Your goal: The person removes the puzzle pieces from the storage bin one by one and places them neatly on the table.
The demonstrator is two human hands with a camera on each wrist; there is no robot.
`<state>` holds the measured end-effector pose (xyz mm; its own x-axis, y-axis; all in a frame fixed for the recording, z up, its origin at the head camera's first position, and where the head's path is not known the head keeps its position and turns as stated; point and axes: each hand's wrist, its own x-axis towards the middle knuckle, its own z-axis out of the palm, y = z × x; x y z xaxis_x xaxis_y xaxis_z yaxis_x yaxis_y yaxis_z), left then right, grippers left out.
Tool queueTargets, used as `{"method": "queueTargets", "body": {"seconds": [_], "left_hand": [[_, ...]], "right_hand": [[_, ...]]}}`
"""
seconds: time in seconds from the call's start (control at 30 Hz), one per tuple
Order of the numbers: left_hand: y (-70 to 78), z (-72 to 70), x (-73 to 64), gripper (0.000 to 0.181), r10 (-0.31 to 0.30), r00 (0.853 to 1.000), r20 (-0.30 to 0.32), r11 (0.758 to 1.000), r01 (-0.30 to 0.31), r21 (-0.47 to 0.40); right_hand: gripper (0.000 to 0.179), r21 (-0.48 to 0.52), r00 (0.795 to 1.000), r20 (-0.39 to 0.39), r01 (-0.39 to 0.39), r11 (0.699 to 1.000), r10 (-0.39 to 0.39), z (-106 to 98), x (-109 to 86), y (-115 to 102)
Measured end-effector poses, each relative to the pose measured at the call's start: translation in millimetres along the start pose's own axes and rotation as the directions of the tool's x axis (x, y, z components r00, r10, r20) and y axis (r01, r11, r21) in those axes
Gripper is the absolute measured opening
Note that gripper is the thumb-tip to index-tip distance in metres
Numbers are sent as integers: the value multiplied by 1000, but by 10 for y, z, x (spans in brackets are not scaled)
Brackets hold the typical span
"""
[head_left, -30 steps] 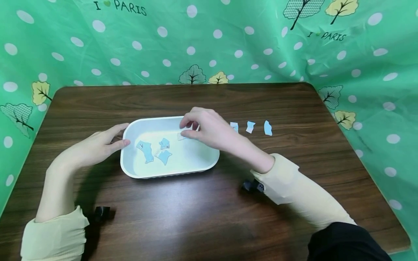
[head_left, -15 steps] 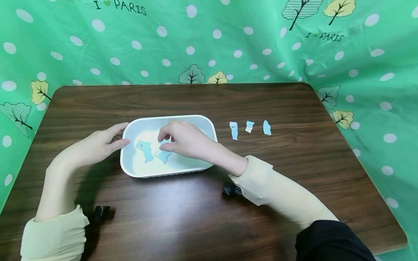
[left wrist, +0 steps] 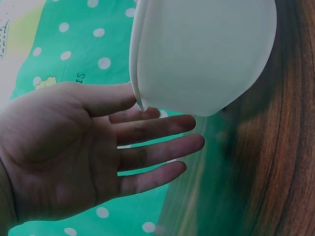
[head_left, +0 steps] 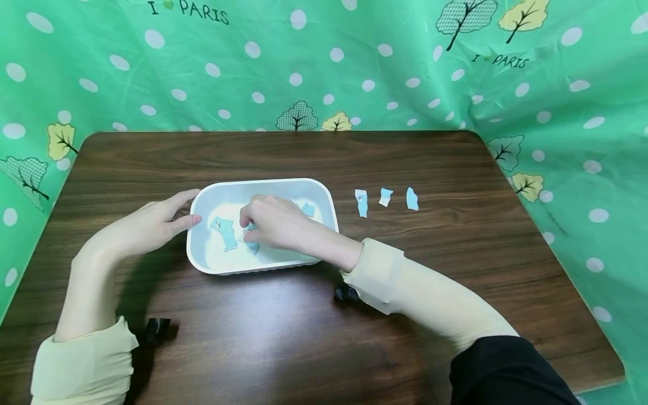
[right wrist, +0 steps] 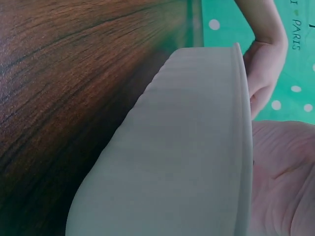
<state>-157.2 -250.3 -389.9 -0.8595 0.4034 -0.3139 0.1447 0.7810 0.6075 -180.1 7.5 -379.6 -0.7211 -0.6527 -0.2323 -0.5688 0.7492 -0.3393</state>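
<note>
In the head view a white plastic tray [head_left: 268, 265] stands on the table. My left hand [head_left: 144, 228] is at its left end, the thumb touching the rim. In the left wrist view the other fingers [left wrist: 162, 152] extend straight below the tray. My right hand [head_left: 275, 222] is inside the tray, thumb and forefinger bent round a small light-blue torn paper piece [head_left: 250, 227]. Part of another paper piece [head_left: 253, 247] shows under the thumb. A larger piece [head_left: 225, 232] lies left of them, and one more [head_left: 307, 209] sits to the right of the hand.
Several torn blue-and-white paper pieces, among them a curved scrap [head_left: 412, 199], lie in a row on the dark wooden table [head_left: 283, 337], right of the tray. A green dotted cloth [head_left: 334, 73] hangs behind the table. Small black devices show beneath both forearms.
My right hand has moved left and slightly towards me within the tray, uncovering a paper piece on the tray's right side. My left hand keeps its place at the rim.
</note>
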Motion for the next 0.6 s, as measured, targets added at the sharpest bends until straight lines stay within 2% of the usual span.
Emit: {"method": "queueTargets", "body": {"seconds": [0.3,0.6], "left_hand": [[17,-7,22,65,6,1000,-1,1000,-6,12],[35,-5,2,64,10,1000,-6,1000,-10,5]], "right_hand": [[22,-69,999,-8,-44,997,43,84,44,-1],[27,-96,999,15,-45,994,47,149,82,-6]]}}
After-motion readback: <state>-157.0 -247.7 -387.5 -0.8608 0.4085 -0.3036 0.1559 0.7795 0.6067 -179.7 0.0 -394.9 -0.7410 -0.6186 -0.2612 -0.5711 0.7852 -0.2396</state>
